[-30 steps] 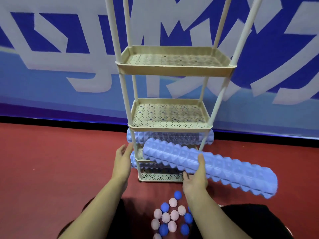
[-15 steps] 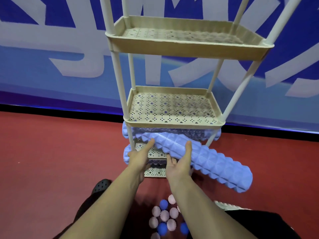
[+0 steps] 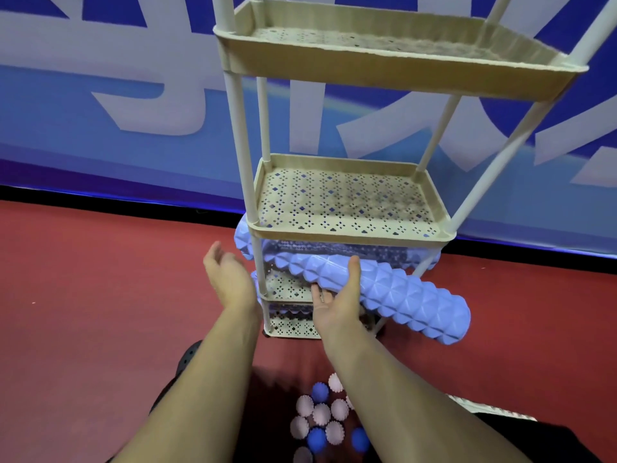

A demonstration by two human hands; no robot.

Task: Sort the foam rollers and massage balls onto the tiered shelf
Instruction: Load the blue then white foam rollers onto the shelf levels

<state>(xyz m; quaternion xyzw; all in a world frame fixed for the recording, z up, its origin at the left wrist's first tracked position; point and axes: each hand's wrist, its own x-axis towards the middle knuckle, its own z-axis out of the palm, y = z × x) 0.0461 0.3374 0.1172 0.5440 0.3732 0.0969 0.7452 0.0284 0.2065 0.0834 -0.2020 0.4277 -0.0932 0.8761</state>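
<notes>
A beige tiered shelf [image 3: 350,237] stands on the red floor before a blue wall. My right hand [image 3: 335,304] grips a light blue foam roller [image 3: 394,295], thumb over its top; the roller's left end is inside a lower tier and its right end sticks out to the right. Another blue roller [image 3: 243,243] lies further back on that tier, under the middle tray. My left hand [image 3: 228,282] hovers open just left of the shelf's front left post, holding nothing. Several pink and blue spiky massage balls [image 3: 320,417] lie on the floor between my forearms.
The middle tray [image 3: 340,198] and the top tray [image 3: 384,45] hold nothing. A blue banner wall [image 3: 100,95] stands right behind the shelf. Red floor [image 3: 100,295] stretches to the left and right. A dark shoe [image 3: 188,359] shows under my left arm.
The roller has slid further left into the lower tier with my right hand on it. My left hand has let go of it and drawn back to the left.
</notes>
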